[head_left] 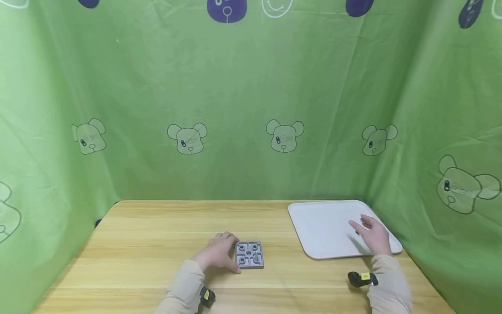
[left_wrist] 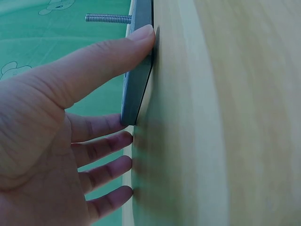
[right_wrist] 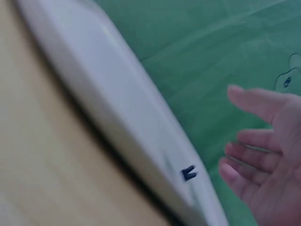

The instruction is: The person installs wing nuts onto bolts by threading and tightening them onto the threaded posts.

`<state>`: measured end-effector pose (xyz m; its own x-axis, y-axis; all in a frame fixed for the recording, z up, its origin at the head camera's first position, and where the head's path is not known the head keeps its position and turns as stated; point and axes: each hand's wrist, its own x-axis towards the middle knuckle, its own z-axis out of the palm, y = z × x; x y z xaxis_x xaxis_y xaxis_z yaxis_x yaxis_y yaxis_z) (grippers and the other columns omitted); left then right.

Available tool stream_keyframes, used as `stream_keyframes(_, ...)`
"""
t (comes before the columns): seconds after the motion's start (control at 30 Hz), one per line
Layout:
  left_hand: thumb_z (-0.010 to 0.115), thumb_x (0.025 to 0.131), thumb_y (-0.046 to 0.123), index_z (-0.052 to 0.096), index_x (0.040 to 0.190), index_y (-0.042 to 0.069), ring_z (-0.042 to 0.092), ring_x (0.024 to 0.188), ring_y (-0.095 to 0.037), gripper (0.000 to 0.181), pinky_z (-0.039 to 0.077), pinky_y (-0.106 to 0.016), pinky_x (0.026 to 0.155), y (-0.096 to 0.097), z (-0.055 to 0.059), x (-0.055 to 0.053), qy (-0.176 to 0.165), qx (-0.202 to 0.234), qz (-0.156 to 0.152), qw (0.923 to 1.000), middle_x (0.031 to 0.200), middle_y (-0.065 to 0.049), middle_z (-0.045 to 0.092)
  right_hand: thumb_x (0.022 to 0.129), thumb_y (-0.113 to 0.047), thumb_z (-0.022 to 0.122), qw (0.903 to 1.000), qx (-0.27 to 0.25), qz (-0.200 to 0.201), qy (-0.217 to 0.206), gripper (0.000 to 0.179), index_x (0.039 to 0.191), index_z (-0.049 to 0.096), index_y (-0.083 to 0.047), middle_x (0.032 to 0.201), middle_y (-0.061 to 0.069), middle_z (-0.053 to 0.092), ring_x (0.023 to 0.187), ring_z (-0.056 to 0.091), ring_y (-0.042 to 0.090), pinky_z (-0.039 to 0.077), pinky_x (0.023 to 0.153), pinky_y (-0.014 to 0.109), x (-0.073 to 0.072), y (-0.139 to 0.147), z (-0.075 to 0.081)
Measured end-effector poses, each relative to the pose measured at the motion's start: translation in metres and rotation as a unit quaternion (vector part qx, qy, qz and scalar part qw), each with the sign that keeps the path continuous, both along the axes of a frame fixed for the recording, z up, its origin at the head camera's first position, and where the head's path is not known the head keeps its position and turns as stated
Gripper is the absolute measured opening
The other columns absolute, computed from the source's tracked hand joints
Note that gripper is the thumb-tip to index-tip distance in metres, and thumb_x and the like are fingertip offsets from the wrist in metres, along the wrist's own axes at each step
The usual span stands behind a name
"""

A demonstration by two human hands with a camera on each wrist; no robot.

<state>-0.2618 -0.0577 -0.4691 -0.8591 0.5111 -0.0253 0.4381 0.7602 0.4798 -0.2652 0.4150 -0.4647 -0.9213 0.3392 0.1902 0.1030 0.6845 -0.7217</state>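
A grey square metal plate (head_left: 249, 254), with round recesses and raised ribs, lies flat on the table. A threaded screw (left_wrist: 108, 18) stands upright from it, near its front right corner. My left hand (head_left: 220, 253) holds the plate at its left side, thumb along the near edge and index fingertip at the far corner; the other fingers are spread beside it. My right hand (head_left: 375, 235) hovers over the white tray (head_left: 321, 231), fingers loosely bent with nothing between them. Below it on the tray lies a small dark two-pronged piece (right_wrist: 188, 173), partly hidden in the head view.
The tray stands at the right of the wooden table (head_left: 164, 222), close to the green curtain (head_left: 235, 87) that encloses the back and sides. A black camera (head_left: 362, 279) is strapped to each wrist.
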Motion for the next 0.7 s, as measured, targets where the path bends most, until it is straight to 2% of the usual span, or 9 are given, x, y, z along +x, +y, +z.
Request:
stream_keyframes(0.17,0.089,0.059,0.040,0.052,0.132,0.002,0.048,0.128,-0.034,0.090,0.039,-0.054,0.112,-0.001,-0.003,-0.004,-0.004,0.013,-0.013,0.9998,0.137,-0.014,0.053,0.092,-0.038,0.062,0.9983,-0.002,-0.056,-0.011,0.066,0.133,0.048,0.011,0.129,0.036,0.054,0.117,0.054,0.048,0.043,0.102,0.055,-0.003,0.004,-0.015)
stream_keyframes(0.33,0.089,0.061,0.036,0.050,0.132,0.000,0.047,0.131,-0.034,0.089,0.039,-0.050,0.115,-0.004,-0.005,-0.006,-0.015,0.036,-0.028,0.9988,0.139,-0.016,0.052,0.090,-0.033,0.064,0.9964,0.005,-0.079,-0.028,0.061,0.130,0.050,0.012,0.124,0.035,0.057,0.112,0.055,0.048,0.043,0.100,0.056,-0.005,0.005,-0.024)
stream_keyframes(0.6,0.089,0.062,0.032,0.051,0.131,-0.001,0.047,0.131,-0.034,0.086,0.038,-0.051,0.115,-0.006,-0.006,-0.006,-0.024,0.058,-0.040,0.9972,0.139,-0.017,0.052,0.087,-0.026,0.066,0.9929,0.017,-0.116,-0.020,0.049,0.118,0.059,0.012,0.121,0.033,0.060,0.109,0.056,0.050,0.045,0.097,0.057,-0.005,0.004,-0.027)
stream_keyframes(0.7,0.089,0.062,0.031,0.050,0.131,-0.002,0.047,0.132,-0.034,0.086,0.037,-0.051,0.115,-0.006,-0.005,-0.006,-0.025,0.058,-0.040,0.9972,0.139,-0.017,0.051,0.087,-0.025,0.066,0.9920,0.013,-0.122,-0.029,0.046,0.113,0.061,0.012,0.118,0.034,0.061,0.107,0.056,0.050,0.045,0.096,0.057,-0.005,0.003,-0.025)
